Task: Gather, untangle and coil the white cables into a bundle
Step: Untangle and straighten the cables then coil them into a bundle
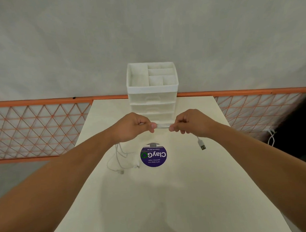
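Note:
Both my hands are raised over the middle of the cream table [180,195]. My left hand [133,127] and my right hand [190,122] each pinch the white cables [162,126], which run taut and level between them. Below my left hand, loose cable ends [119,157] hang down and lie on the table with small plugs at their tips. A USB plug [202,145] dangles under my right hand.
A white plastic drawer organiser [152,90] with open top compartments stands at the table's far edge, just behind my hands. A round purple sticker [153,156] lies on the table below them. An orange lattice railing [35,130] runs behind. Another white cable [271,137] hangs at right.

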### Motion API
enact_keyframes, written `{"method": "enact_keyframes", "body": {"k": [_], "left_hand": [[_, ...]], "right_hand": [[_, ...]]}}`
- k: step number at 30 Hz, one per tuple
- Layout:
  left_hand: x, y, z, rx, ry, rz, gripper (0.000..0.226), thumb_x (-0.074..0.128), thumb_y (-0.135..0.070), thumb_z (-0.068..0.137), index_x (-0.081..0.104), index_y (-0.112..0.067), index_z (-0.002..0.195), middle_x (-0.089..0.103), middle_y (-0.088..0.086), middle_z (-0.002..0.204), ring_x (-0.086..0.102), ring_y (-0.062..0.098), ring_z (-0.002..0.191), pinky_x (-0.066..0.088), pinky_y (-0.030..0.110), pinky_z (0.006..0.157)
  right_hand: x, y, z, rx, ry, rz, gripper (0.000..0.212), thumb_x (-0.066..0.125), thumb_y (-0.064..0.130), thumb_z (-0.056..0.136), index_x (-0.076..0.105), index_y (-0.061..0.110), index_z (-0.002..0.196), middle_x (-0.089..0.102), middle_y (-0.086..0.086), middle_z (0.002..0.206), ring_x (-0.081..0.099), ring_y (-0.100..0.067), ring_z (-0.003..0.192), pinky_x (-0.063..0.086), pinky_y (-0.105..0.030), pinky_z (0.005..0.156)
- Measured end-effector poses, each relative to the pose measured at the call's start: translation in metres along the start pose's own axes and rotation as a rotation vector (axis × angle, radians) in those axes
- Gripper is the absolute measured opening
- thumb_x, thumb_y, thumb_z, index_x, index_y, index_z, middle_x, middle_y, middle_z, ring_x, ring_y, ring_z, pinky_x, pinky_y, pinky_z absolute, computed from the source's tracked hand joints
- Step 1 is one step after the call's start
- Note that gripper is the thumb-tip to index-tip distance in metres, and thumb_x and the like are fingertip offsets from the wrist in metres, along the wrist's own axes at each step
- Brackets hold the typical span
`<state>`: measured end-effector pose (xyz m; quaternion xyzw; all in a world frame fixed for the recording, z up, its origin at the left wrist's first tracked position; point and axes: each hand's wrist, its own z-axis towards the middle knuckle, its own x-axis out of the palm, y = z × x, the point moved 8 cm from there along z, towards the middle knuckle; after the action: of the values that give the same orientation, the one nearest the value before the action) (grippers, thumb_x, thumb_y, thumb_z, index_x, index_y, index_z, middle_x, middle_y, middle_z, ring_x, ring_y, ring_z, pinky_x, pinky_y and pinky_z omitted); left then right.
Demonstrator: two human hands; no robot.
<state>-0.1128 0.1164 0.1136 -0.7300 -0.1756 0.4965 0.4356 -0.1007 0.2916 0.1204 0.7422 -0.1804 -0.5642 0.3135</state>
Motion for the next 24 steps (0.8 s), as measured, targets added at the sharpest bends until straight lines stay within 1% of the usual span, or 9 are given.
{"method": "enact_keyframes", "body": {"k": [3,7,9,10,13,16,19,21,24], "left_hand": [[-0.002,0.0,0.0,-0.006,-0.017,0.023,0.028,0.063,-0.045,0.087,0.077,-0.022,0.084,0.061,0.01,0.071,0.043,0.008,0.056,0.034,0.014,0.055],[-0.01,0.003,0.003,-0.01,-0.041,-0.017,0.024,0.067,-0.046,0.084,0.078,-0.025,0.082,0.065,0.009,0.074,0.044,0.013,0.063,0.036,0.025,0.063],[-0.008,0.0,0.002,-0.005,-0.008,-0.004,0.023,0.067,-0.043,0.085,0.078,-0.023,0.082,0.068,-0.006,0.07,0.053,0.006,0.065,0.039,0.018,0.065],[-0.006,-0.001,0.003,-0.005,0.009,0.002,0.023,0.067,-0.042,0.085,0.078,-0.022,0.084,0.072,-0.011,0.079,0.059,0.002,0.075,0.042,0.015,0.071],[-0.002,-0.002,0.003,-0.007,0.056,0.031,0.024,0.067,-0.041,0.085,0.079,-0.02,0.088,0.074,-0.012,0.099,0.061,-0.003,0.1,0.042,0.013,0.084],[0.001,0.0,0.004,-0.017,0.086,0.043,0.025,0.067,-0.042,0.085,0.079,-0.02,0.088,0.075,-0.011,0.098,0.062,-0.002,0.102,0.044,0.014,0.088],[0.001,0.0,0.004,-0.019,0.09,0.04,0.024,0.067,-0.042,0.085,0.079,-0.021,0.087,0.074,-0.012,0.098,0.061,-0.002,0.102,0.044,0.016,0.089],[-0.001,0.0,0.004,-0.016,0.087,0.049,0.024,0.066,-0.042,0.085,0.079,-0.021,0.087,0.074,-0.012,0.097,0.062,0.0,0.102,0.045,0.019,0.089],[-0.008,0.004,0.003,-0.016,0.071,0.072,0.025,0.065,-0.044,0.085,0.079,-0.024,0.086,0.074,-0.002,0.098,0.062,0.016,0.104,0.045,0.028,0.093]], "right_hand": [[0.006,-0.002,-0.001,0.025,0.038,0.001,0.028,0.065,0.038,0.086,0.073,0.012,0.081,0.063,0.004,0.065,0.053,-0.008,0.059,0.041,-0.02,0.059],[0.019,-0.008,-0.009,0.037,0.216,0.199,0.021,0.058,0.021,0.094,0.075,0.012,0.1,0.07,0.013,0.073,0.057,-0.008,0.07,0.041,-0.018,0.062],[0.025,-0.014,-0.01,0.054,0.263,0.217,0.015,0.067,0.021,0.086,0.077,0.018,0.097,0.071,0.003,0.076,0.051,-0.014,0.069,0.035,-0.028,0.06],[0.028,-0.015,-0.01,0.057,0.279,0.208,0.014,0.071,0.022,0.082,0.077,0.02,0.095,0.071,-0.004,0.078,0.049,-0.016,0.069,0.033,-0.032,0.061],[0.036,-0.015,-0.009,0.041,0.302,0.182,0.017,0.076,0.026,0.078,0.075,0.012,0.088,0.071,-0.014,0.081,0.05,-0.018,0.067,0.035,-0.034,0.063],[0.043,-0.015,-0.009,0.019,0.311,0.071,0.03,0.069,0.034,0.083,0.071,0.004,0.083,0.069,-0.006,0.073,0.052,-0.014,0.061,0.04,-0.028,0.058],[0.051,-0.022,-0.007,0.026,0.291,-0.074,0.035,0.054,0.04,0.093,0.068,0.01,0.08,0.068,0.001,0.072,0.057,-0.009,0.063,0.042,-0.021,0.061],[0.053,-0.024,-0.008,-0.007,0.272,-0.08,0.034,0.048,0.036,0.097,0.065,0.013,0.079,0.063,0.004,0.073,0.054,-0.004,0.065,0.041,-0.019,0.064],[0.05,-0.027,-0.011,-0.033,0.259,0.033,0.028,0.043,0.026,0.1,0.062,0.008,0.09,0.06,0.005,0.074,0.05,0.0,0.059,0.038,-0.014,0.058]]}}
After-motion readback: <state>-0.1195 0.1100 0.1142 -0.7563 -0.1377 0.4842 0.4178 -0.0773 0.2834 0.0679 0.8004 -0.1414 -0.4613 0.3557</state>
